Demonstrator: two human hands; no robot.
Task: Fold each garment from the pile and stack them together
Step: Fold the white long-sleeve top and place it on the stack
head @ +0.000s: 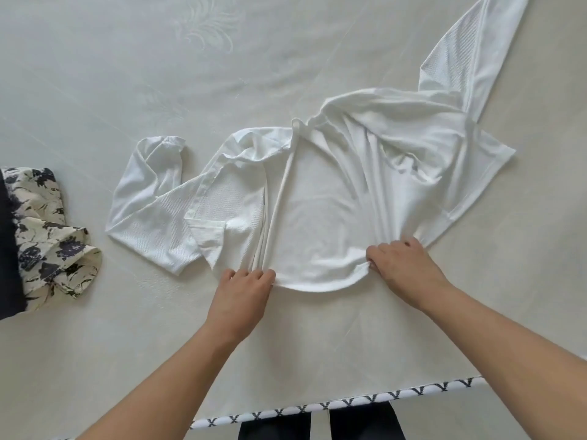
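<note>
White ribbed long-sleeved knit top (317,198), thin, limp and likely to wrinkle, lies spread on the pale bedsheet (127,74), its near hem pinched by left hand (244,290) and right hand (403,268), the sensible place to hold.

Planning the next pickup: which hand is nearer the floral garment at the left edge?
Left. The left hand grips the white top's near hem, closer to the floral garment; the right hand grips the hem farther right.
</note>
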